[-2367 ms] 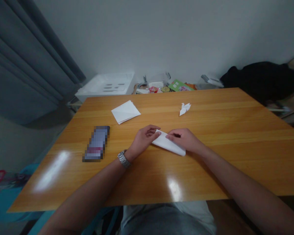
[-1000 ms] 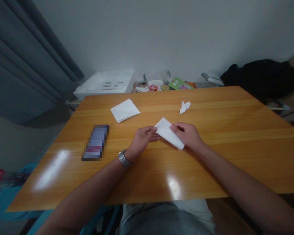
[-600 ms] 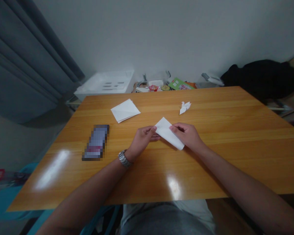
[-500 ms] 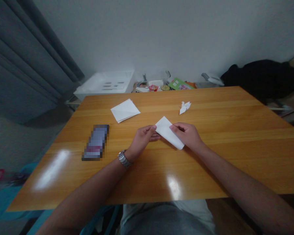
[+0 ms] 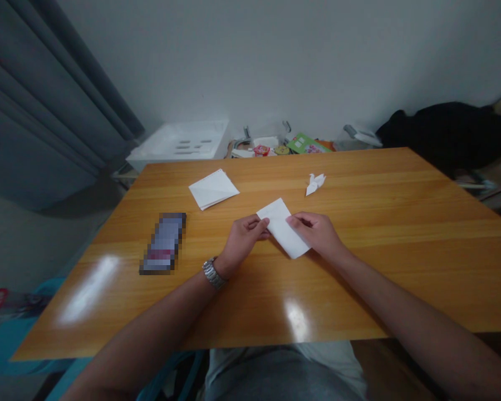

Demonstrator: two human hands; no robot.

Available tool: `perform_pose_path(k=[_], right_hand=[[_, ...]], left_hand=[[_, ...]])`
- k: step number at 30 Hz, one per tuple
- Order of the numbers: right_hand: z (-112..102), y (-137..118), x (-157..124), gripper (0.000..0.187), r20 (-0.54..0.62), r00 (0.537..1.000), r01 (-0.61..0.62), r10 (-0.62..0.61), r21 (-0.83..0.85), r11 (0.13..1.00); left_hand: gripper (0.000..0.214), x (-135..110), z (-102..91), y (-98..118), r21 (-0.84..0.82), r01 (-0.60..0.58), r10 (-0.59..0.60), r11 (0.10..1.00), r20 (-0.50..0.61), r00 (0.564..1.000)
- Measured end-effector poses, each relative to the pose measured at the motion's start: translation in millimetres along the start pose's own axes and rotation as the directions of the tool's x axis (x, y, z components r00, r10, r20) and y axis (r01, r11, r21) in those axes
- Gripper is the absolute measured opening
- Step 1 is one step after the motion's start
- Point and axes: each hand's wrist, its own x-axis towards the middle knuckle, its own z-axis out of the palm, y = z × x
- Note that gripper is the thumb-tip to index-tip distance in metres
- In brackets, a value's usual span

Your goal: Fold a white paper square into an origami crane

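A white sheet of paper (image 5: 284, 231), oblong in outline, is held tilted just over the wooden table (image 5: 384, 223). My left hand (image 5: 247, 236) pinches its left edge, thumb on top and fingers underneath. On the opposite side, my right hand (image 5: 317, 231) grips the right edge with the thumb lying on the paper's face. The fingers under the sheet are partly hidden. Beyond my right hand stands a small folded paper crane (image 5: 315, 184). A stack of white paper (image 5: 214, 189) lies farther back, to the left of the held sheet.
A blurred-out phone (image 5: 163, 243) lies on the table's left side. Behind the far edge are a white plastic tray (image 5: 179, 139), a green booklet (image 5: 307, 143) and small clutter. Something black (image 5: 446, 133) is heaped at the back right. A blue stool (image 5: 16, 345) is at lower left.
The held paper has turned and now shows a wider face, its lower corner shifted left. Both hands keep their grip and have moved only slightly. The crane, stack and phone have stayed put.
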Motion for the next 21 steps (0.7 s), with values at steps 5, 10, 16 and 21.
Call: perform_pose_path(k=[5,10,16,21], right_hand=[[1.5,-0.1,0.2,0.039,0.031,0.999,-0.043,0.041,0.036,0.998],[3.0,-1.7,-0.5,0.041,0.051,0.996,-0.077,0.073,0.078,0.994],[1.3,-3.3,-1.9,0.041,0.124,0.986,-0.123,0.110,0.103,0.987],[-1.3,-1.1,-1.2,0.043,0.178,0.977,-0.135,0.118,0.086,0.987]], left_hand=[[0.037,2.3,-1.0,-1.4,0.031,-0.027,0.027,0.999,-0.011,1.000],[0.039,3.6,-3.3,0.0,0.136,-0.044,0.046,0.990,-0.009,0.999],[0.038,3.9,-5.5,1.7,0.225,-0.072,0.078,0.972,-0.020,0.997],[0.040,2.2,-5.7,8.4,0.295,-0.087,0.095,0.952,-0.013,0.995]])
